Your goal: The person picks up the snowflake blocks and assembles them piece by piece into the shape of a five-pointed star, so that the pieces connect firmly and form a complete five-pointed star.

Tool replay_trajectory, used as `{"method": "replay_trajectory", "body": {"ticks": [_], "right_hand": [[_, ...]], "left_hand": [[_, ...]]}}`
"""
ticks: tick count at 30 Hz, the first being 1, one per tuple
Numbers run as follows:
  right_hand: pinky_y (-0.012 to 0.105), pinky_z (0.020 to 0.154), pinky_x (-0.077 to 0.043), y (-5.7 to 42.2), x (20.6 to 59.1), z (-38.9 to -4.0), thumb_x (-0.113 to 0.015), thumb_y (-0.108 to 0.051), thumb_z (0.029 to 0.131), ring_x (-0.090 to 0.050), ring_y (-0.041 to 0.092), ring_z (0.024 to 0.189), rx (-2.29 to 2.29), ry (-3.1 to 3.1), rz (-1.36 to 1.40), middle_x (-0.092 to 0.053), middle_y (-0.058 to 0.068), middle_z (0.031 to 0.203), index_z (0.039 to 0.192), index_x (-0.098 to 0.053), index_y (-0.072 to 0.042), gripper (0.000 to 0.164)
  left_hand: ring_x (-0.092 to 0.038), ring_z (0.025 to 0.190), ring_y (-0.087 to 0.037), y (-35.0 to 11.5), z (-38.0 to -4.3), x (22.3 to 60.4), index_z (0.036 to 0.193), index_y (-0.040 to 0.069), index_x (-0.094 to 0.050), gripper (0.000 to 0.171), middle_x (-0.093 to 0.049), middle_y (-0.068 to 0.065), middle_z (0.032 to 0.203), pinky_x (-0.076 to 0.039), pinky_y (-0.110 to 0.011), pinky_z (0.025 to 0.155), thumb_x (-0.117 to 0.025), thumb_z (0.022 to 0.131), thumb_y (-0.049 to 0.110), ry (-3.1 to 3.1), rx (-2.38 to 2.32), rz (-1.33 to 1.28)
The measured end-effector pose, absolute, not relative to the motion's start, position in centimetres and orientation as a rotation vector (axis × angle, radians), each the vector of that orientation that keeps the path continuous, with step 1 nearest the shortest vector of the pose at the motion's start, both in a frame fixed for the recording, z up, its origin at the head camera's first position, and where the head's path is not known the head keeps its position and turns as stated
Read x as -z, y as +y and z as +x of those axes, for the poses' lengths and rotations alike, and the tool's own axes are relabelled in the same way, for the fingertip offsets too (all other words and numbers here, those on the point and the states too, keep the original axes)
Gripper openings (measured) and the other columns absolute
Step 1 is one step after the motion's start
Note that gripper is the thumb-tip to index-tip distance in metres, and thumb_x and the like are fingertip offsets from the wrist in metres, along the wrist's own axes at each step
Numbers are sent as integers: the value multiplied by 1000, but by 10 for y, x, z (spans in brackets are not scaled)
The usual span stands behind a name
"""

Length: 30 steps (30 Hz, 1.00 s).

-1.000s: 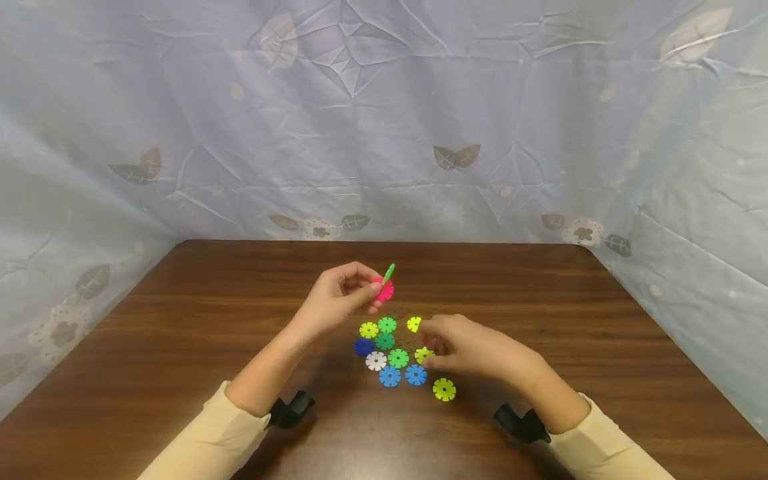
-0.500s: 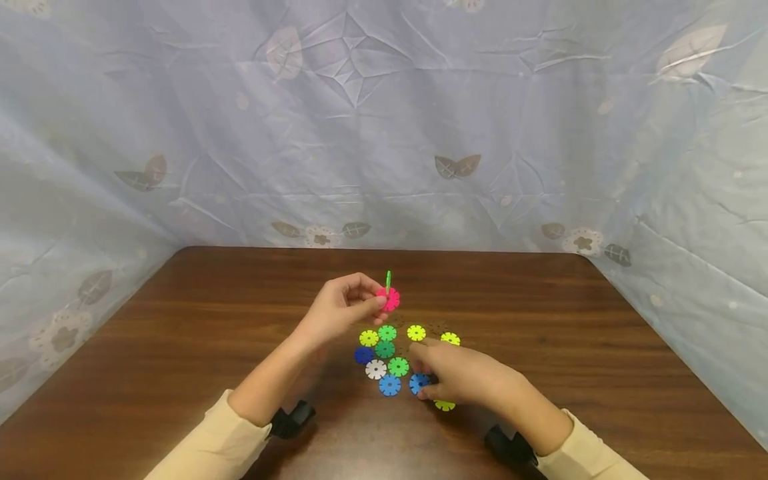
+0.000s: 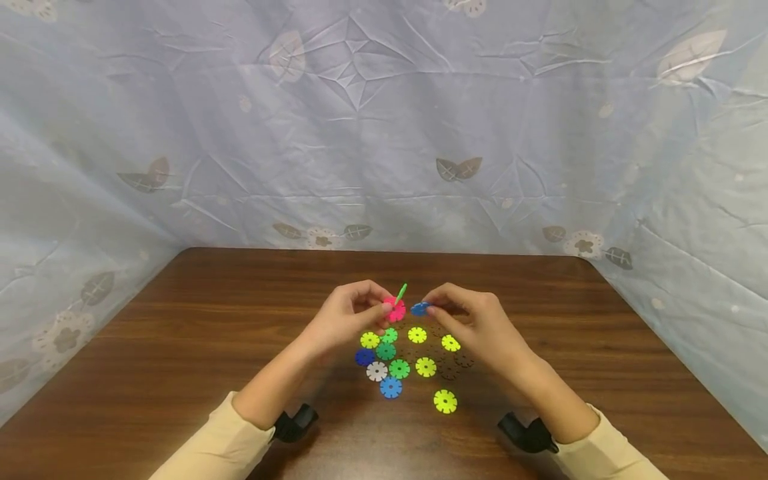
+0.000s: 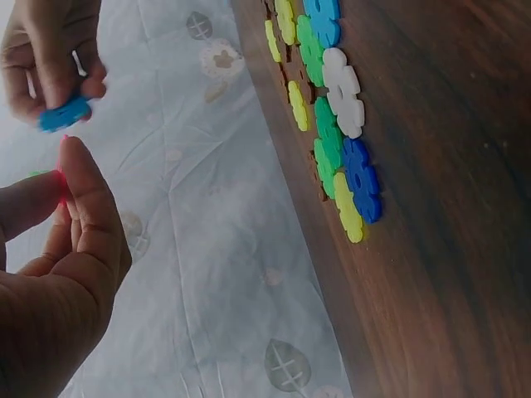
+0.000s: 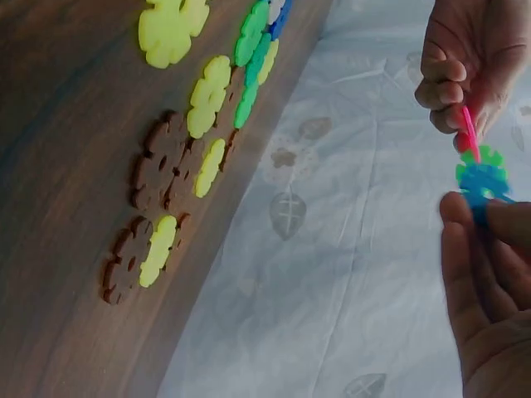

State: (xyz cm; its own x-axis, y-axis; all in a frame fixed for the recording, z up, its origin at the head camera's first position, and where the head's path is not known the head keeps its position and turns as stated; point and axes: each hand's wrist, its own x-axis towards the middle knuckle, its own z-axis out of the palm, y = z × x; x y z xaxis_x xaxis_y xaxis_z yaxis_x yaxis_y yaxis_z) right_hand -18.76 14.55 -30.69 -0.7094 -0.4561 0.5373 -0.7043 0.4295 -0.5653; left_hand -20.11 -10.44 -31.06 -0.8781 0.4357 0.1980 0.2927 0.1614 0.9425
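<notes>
Between thumb and fingers, my left hand [image 3: 348, 315] pinches a pink notched disc [image 3: 396, 309], held above the table. A green notched disc [image 3: 401, 292] is joined to the pink one and stands edge-on from it. My right hand [image 3: 480, 323] pinches a blue notched disc [image 3: 420, 309], tilted nearly flat, just to the right of the pink disc. In the head view a small gap separates the blue disc from the pink one. The right wrist view has the blue disc [image 5: 481, 184] in front of the green disc [image 5: 491, 156], partly covering it.
Below the hands, loose notched discs lie on the brown table [image 3: 240, 320]: several yellow discs [image 3: 445, 401], several green discs [image 3: 399, 369], a white disc [image 3: 377, 371], a dark blue disc [image 3: 365, 357], a light blue disc [image 3: 391, 387] and brown discs [image 5: 158, 162]. A patterned cloth [image 3: 384, 133] hangs behind.
My right hand has reached down to the discs, picked up one blue disc and raised it beside the pink one. My left hand keeps its pinch and has shifted slightly right.
</notes>
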Motion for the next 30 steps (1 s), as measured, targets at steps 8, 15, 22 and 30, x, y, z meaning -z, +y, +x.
{"method": "replay_trajectory", "body": {"ticks": [8,15,22,30], "right_hand": [[23,80,-64,142,310,-187,-71,6,95,-76,4,91,-1235,-2205,1026,-80,10,97,104,-73,-4,14],[32,79,-66,141,312,-189,-70,7,95,-75,4,92,-1257,-2172,1068,-79,11,97,104,-73,-3,14],[23,78,-64,138,315,-191,-68,11,94,-75,2,91,-1311,-2125,1107,-79,12,96,103,-74,-1,16],[28,74,-65,135,319,-191,-64,14,95,-76,2,88,-1444,-2046,1155,-76,21,94,106,-72,3,17]], "left_hand": [[-69,76,-15,-102,-200,309,117,-10,-61,20,-70,-24,94,-65,-35,75,-59,106,7,2228,-1802,755],[-70,78,-16,-102,-198,308,120,-7,-62,20,-70,-6,89,-66,-37,77,-58,107,7,2167,-1789,763],[-69,76,-13,-102,-196,307,119,-10,-60,19,-70,-2,87,-64,-29,73,-57,106,3,2103,-1850,763],[-68,72,-10,-97,-196,309,115,-14,-57,16,-69,-1,83,-61,-23,69,-56,104,-2,1973,-1954,811]]}}
